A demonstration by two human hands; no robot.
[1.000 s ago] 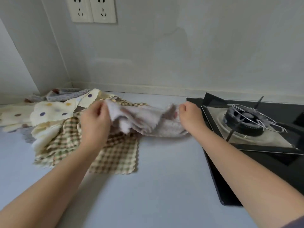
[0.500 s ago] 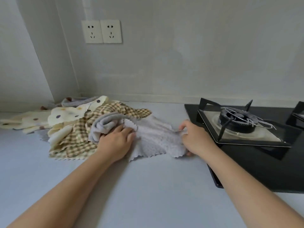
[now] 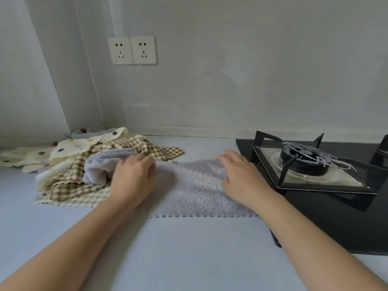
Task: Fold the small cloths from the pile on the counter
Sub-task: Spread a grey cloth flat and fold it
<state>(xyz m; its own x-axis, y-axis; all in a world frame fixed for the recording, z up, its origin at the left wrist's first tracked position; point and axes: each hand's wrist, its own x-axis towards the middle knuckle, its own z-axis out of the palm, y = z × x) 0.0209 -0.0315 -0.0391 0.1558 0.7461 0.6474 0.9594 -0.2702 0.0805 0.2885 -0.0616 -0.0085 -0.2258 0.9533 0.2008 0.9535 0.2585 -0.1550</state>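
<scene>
Grey dotted cloth point(image 3: 199, 190) with a zigzag edge lay flat on the tabletop point(image 3: 168, 259), just right of the pile point(image 3: 79, 164). Right hand point(image 3: 241, 179) pressed its right end, fingers fairly straight. Left hand point(image 3: 132, 181) sat curled on the left end, couldn't tell if pinching. Stove point(image 3: 315, 164) on the right.

home kitchen | black glass gas hob point(image 3: 327, 223) with a burner at the counter's right edge | white double wall socket point(image 3: 132, 50) above pale grey countertop point(image 3: 178, 255)
</scene>
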